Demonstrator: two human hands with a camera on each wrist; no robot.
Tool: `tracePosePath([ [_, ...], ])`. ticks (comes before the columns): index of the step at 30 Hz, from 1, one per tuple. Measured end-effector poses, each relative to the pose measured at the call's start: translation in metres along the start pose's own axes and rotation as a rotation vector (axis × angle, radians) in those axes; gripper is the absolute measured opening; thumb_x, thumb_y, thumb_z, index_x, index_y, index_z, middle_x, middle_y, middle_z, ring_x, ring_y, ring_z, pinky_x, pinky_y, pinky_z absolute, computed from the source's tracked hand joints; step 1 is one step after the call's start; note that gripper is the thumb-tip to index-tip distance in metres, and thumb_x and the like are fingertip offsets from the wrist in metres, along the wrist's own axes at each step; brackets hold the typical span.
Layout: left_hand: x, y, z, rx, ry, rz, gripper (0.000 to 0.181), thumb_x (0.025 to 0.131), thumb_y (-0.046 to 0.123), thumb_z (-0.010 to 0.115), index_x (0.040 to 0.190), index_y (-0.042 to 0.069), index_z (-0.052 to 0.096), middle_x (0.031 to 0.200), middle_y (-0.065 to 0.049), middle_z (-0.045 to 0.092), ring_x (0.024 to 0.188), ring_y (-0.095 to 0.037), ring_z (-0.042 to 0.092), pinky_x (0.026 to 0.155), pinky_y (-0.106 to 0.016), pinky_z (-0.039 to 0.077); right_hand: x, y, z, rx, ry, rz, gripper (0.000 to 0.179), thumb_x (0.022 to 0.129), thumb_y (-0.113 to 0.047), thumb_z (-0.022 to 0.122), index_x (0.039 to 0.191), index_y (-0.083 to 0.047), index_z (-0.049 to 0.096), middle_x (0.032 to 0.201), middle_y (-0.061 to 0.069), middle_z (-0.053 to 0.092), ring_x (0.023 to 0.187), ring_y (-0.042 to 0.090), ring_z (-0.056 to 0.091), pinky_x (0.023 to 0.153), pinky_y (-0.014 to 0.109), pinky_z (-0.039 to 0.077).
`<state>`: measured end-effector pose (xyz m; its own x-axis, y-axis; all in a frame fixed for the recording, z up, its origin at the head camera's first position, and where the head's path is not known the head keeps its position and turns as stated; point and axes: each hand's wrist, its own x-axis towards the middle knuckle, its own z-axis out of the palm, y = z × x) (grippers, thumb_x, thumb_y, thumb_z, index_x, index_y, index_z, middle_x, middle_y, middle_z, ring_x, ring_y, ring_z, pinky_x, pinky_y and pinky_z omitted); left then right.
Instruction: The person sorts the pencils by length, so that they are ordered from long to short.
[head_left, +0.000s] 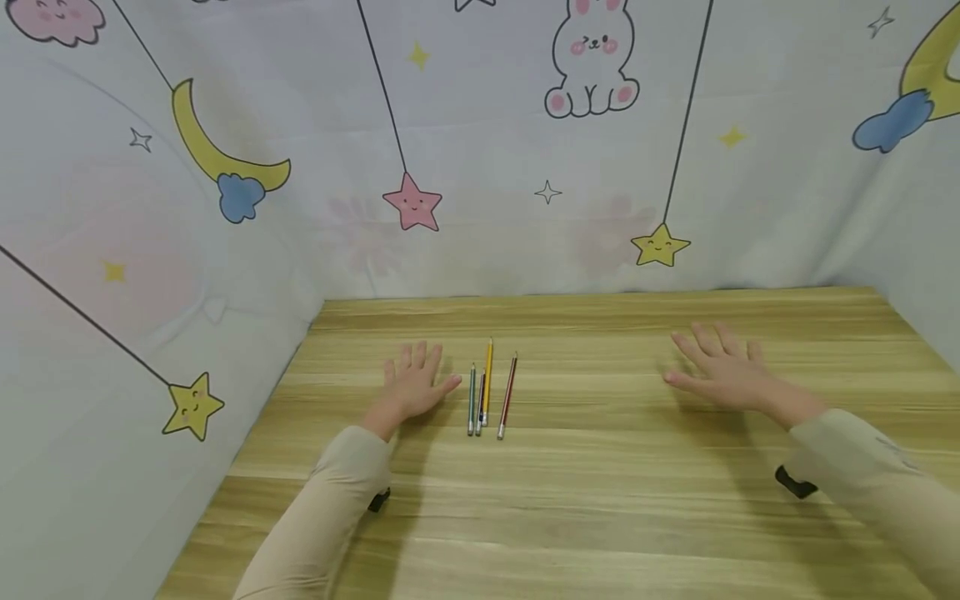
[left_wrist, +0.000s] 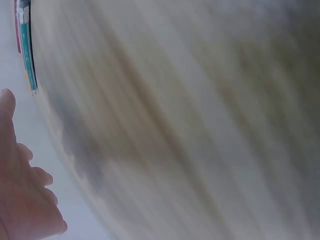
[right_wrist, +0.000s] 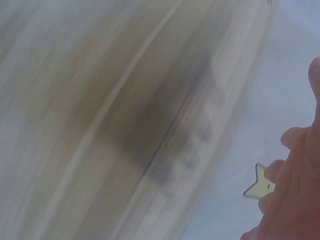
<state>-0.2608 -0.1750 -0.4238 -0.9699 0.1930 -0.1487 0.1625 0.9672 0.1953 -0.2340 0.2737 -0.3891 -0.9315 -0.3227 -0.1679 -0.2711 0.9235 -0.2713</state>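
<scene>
Several pencils lie close together on the wooden table in the head view: a teal pencil (head_left: 472,400), a dark pencil (head_left: 481,406), a yellow pencil (head_left: 488,383) and a dark red pencil (head_left: 507,396). Their points face the back wall, with the white eraser ends toward me. Just left of them is my left hand (head_left: 414,387), fingers spread, thumb pointing at the teal pencil; it holds nothing. Well to the right, my right hand (head_left: 720,373) is spread with nothing in it. In both wrist views the hands appear raised over the tabletop, casting shadows on it.
The wood-grain table (head_left: 585,500) meets a white cloth (head_left: 495,258) at its back edge, printed with stars, moons and a rabbit. More of this cloth stands along the left and right sides. Dark straps (head_left: 795,482) show under the sleeves.
</scene>
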Motion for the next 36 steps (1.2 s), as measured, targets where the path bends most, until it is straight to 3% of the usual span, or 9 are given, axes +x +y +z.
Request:
tracePosePath([
  [14, 0.011, 0.022, 0.006, 0.005, 0.103, 0.084, 0.071, 0.088, 0.053, 0.036, 0.14, 0.007, 0.019, 0.146, -0.015, 0.017, 0.135, -0.035, 0.009, 0.105, -0.058, 0.004, 0.024, -0.05, 0.014, -0.005, 0.041, -0.154, 0.077, 0.083, -0.062, 0.038, 0.142, -0.017, 0.017, 0.148, 0.016, 0.01, 0.134, 0.04, -0.003, 0.095, 0.068, -0.002],
  [21, 0.017, 0.035, 0.005, -0.026, 0.172, 0.119, 0.063, 0.088, 0.044, 0.046, 0.137, 0.008, 0.029, 0.141, -0.016, 0.031, 0.131, -0.036, 0.024, 0.104, -0.056, 0.015, 0.038, -0.07, 0.025, 0.058, 0.076, -0.245, 0.077, 0.083, -0.057, 0.044, 0.141, -0.013, 0.02, 0.146, 0.019, 0.014, 0.132, 0.043, 0.004, 0.096, 0.068, 0.007],
  [26, 0.02, 0.045, 0.0, -0.107, 0.208, 0.08, 0.056, 0.085, 0.034, 0.055, 0.132, 0.009, 0.038, 0.13, -0.013, 0.048, 0.118, -0.032, 0.045, 0.098, -0.049, 0.031, 0.047, -0.088, 0.029, 0.145, 0.109, -0.307, 0.072, 0.085, -0.043, 0.052, 0.139, -0.004, 0.024, 0.143, 0.023, 0.021, 0.131, 0.042, 0.016, 0.101, 0.06, 0.018],
  [29, 0.022, 0.049, -0.001, -0.16, 0.188, 0.047, 0.053, 0.083, 0.029, 0.057, 0.13, 0.009, 0.041, 0.123, -0.011, 0.054, 0.104, -0.028, 0.055, 0.091, -0.044, 0.041, 0.052, -0.097, 0.033, 0.217, 0.138, -0.339, 0.065, 0.086, -0.032, 0.055, 0.135, 0.0, 0.029, 0.139, 0.024, 0.028, 0.128, 0.039, 0.026, 0.102, 0.054, 0.024],
  [32, 0.024, 0.05, -0.001, -0.231, 0.152, 0.024, 0.052, 0.083, 0.025, 0.058, 0.129, 0.01, 0.042, 0.121, -0.01, 0.056, 0.1, -0.027, 0.057, 0.088, -0.041, 0.044, 0.056, -0.104, 0.039, 0.287, 0.156, -0.337, 0.06, 0.086, -0.027, 0.056, 0.133, 0.002, 0.033, 0.136, 0.023, 0.035, 0.124, 0.038, 0.034, 0.101, 0.05, 0.029],
  [36, 0.025, 0.05, 0.0, -0.306, 0.113, -0.013, 0.051, 0.083, 0.025, 0.058, 0.129, 0.011, 0.042, 0.12, -0.011, 0.056, 0.106, -0.028, 0.055, 0.088, -0.042, 0.044, 0.061, -0.111, 0.046, 0.39, 0.158, -0.312, 0.056, 0.086, -0.022, 0.057, 0.131, 0.002, 0.035, 0.133, 0.02, 0.04, 0.117, 0.036, 0.044, 0.094, 0.049, 0.037],
])
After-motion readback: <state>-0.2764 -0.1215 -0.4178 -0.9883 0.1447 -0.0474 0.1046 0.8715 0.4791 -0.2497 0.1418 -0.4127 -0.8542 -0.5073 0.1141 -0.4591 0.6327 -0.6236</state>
